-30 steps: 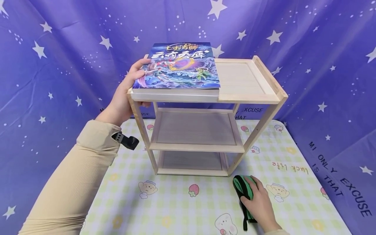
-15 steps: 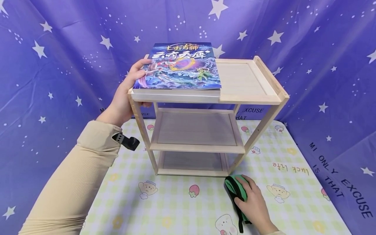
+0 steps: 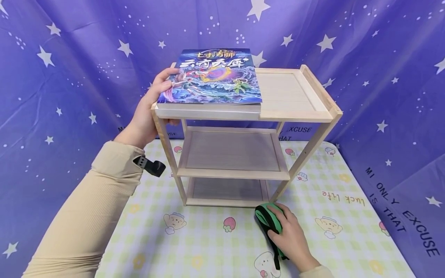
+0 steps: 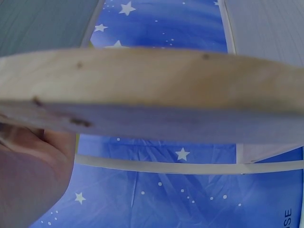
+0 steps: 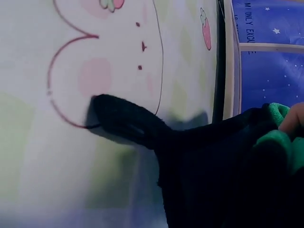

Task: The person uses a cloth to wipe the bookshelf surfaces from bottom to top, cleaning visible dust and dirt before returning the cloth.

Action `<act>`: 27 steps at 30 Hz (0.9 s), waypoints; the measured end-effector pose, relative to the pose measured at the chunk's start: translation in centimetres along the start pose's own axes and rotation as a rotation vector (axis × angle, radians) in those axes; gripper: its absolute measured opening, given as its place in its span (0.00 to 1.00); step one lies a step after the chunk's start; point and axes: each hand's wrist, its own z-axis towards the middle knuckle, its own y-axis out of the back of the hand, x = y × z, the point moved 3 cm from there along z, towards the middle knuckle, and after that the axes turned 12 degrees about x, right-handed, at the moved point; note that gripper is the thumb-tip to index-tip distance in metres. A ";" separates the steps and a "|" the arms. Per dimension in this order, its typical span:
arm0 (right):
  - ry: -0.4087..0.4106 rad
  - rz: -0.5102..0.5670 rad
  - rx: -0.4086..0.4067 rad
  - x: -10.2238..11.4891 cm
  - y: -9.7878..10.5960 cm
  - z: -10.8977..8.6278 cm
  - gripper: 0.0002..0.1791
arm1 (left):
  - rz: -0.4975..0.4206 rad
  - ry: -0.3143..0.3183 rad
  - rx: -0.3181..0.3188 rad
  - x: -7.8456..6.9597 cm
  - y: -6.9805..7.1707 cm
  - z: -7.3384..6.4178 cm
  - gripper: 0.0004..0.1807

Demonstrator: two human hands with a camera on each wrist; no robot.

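A three-tier wooden shelf [image 3: 233,175] stands on the table. On the left of its top board lies a blue picture-covered book [image 3: 212,85]. My left hand [image 3: 149,106] grips the top's left side, with fingertips on the book's left edge and a finger showing beneath the board. In the left wrist view the wooden side upright [image 4: 152,78] hides much of that hand [image 4: 38,166]. My right hand [image 3: 291,235] holds a folded green cloth with black edging [image 3: 272,218] on the table, close to the shelf's front right foot. A black loop [image 5: 123,118] hangs from the cloth.
The table wears a checked tablecloth [image 3: 194,243] with cartoon prints. Purple curtains with white stars [image 3: 87,58] surround it at the back and sides. A black strap [image 3: 150,166] sits at the left sleeve cuff.
My right hand has slid the green cloth leftward and slightly away across the tablecloth, towards the shelf's front right foot. The left hand, book and shelf stay in place.
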 end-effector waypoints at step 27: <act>0.085 0.029 -0.081 2.0 -0.6 2.5 0.36 | 0.001 0.004 -0.012 0.0 -0.2 0.0 0.22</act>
